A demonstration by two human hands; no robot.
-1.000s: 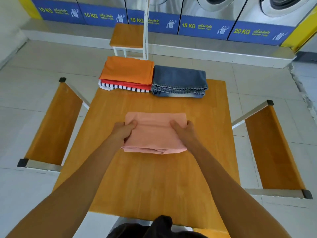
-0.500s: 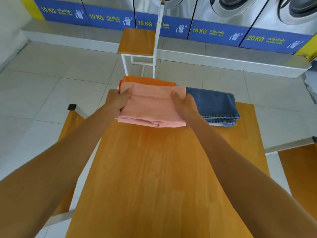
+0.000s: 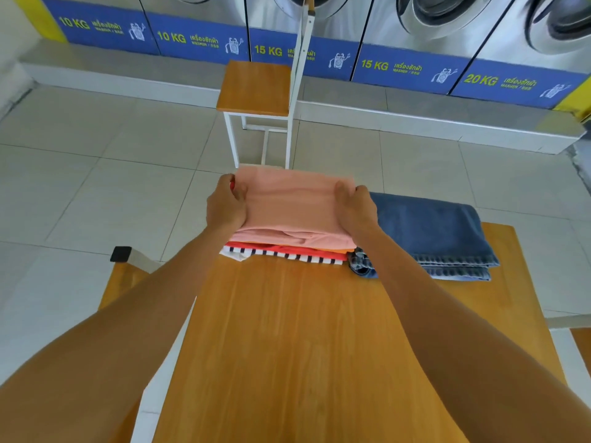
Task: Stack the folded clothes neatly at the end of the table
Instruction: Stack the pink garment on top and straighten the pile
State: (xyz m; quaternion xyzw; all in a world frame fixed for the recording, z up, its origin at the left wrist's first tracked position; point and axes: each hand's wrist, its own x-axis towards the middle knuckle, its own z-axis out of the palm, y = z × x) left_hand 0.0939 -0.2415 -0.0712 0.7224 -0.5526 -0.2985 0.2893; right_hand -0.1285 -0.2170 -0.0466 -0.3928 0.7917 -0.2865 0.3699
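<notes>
Pink shirt (image 3: pixel 294 203), blue jeans (image 3: pixel 438 235) (faded hems).

hidden and cut-off parts at the far end of the table

the pink cloth (image 3: pixel 294 203) covers nearly all of the pile (image 3: pixel 287 252) beneath, leaving only thin orange, red and striped edges; the right hand (image 3: pixel 356 209) and forearm hide the near left corner of the jeans (image 3: pixel 441 231); the washing machines (image 3: pixel 447 17) are cropped by the top edge, and the small print on their blue labels (image 3: pixel 412 70) is unreadable.

Wooden chair (image 3: pixel 254 87) on tiled floor (image 3: pixel 96 187), washing machines (image 3: pixel 431 14) behind
</notes>
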